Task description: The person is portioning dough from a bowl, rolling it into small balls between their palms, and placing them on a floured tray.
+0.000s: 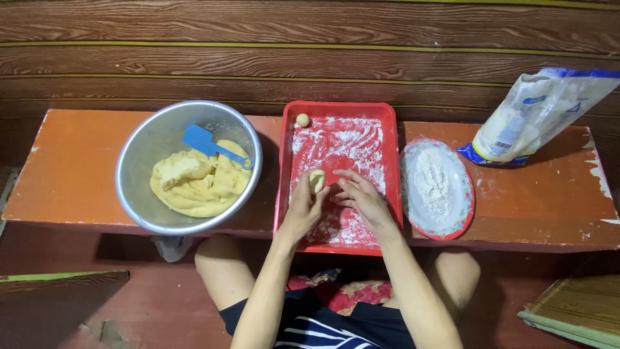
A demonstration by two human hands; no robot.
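Left hand (303, 208) fingers grasping small pale yellow dough piece (316, 180); right hand (361, 197) fingers released, spread beside it, above floured red plastic tray (392, 161)

A metal bowl (139, 155) of yellow dough (197, 184) with a blue spatula (206, 143) stands toward the left end of the orange table (71, 168). An oval plate (466, 207) of flour (431, 184) sits right of centre near the front edge, and a plastic flour bag (536, 113) leans at the back right.
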